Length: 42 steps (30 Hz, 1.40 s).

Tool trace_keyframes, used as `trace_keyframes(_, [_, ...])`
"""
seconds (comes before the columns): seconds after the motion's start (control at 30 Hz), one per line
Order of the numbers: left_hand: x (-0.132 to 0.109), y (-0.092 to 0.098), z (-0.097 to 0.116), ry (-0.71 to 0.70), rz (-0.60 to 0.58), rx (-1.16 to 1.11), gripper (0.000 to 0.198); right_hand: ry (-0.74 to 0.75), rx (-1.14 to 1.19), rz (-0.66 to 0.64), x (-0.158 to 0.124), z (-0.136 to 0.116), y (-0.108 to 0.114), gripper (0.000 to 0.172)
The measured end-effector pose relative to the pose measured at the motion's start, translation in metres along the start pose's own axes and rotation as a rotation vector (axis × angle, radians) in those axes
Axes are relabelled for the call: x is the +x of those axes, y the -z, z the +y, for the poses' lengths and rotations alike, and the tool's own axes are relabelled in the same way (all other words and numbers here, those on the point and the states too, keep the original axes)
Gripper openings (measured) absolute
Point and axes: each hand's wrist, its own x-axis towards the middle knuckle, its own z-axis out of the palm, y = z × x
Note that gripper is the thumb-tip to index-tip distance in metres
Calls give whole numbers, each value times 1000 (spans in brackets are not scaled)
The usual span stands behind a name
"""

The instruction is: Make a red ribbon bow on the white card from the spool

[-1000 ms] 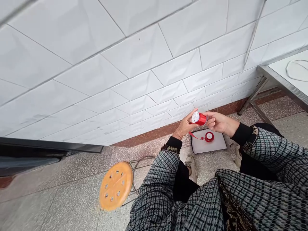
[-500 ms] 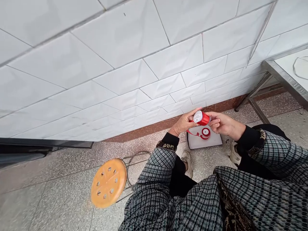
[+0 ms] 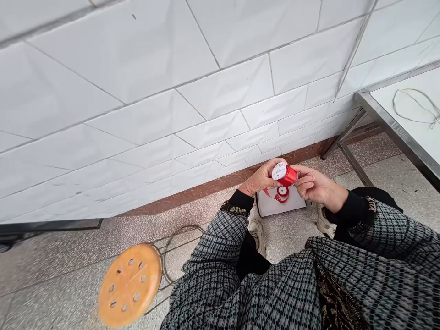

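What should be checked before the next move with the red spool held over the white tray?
1. Left hand grips red spool: ok.
2. Right hand touches the spool's other end: ok.
3. Second ribbon roll lies on white tray: ok.
4. Loose ribbon end free of tangles: cannot tell.
5. Tray flat on floor between the shoes: ok.
6. Orange stool apart from both hands: ok.

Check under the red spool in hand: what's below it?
Below the red spool: a smaller ribbon roll on a white tray on the floor. Both hands cover the tray's upper edge.
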Motion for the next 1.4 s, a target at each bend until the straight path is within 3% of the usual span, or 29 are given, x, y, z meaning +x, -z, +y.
trace_keyframes(0.17, [2, 6, -3, 28, -67, -6, 78, 16, 12, 56, -2, -4, -2, 37])
trace_keyframes(0.3, [1, 13, -2, 108, -134, 30, 85, 3, -23, 71, -1, -7, 3, 30])
trace_keyframes(0.43, [0, 15, -5, 19, -30, 86, 75, 58, -42, 69, -2, -7, 4, 29])
trace_keyframes(0.57, [-7, 14, -5, 23, 13, 160, 88, 40, -74, 100, -2, -4, 1, 30])
trace_keyframes(0.63, [-10, 14, 0, 39, -28, 152, 90, 5, -113, 89, -1, -3, 3, 27])
trace_keyframes(0.83, [-12, 8, 10, 80, -177, 86, 68, -64, -144, 38, 2, -4, 15, 23])
trace_keyframes(1.03, [-10, 1, -5, 60, -8, -31, 83, 162, -185, 32, 1, 5, 11, 29])
trace_keyframes(1.17, [-7, -11, -15, 91, 151, -140, 92, 485, -394, 40, 5, 21, 6, 17])
trace_keyframes(1.3, [-1, -34, -23, 110, 282, -175, 90, 768, -510, 140, 10, 23, 3, 25])
trace_keyframes(1.4, [0, -50, -26, 135, 390, -174, 74, 839, -428, 253, 11, 12, 1, 15])
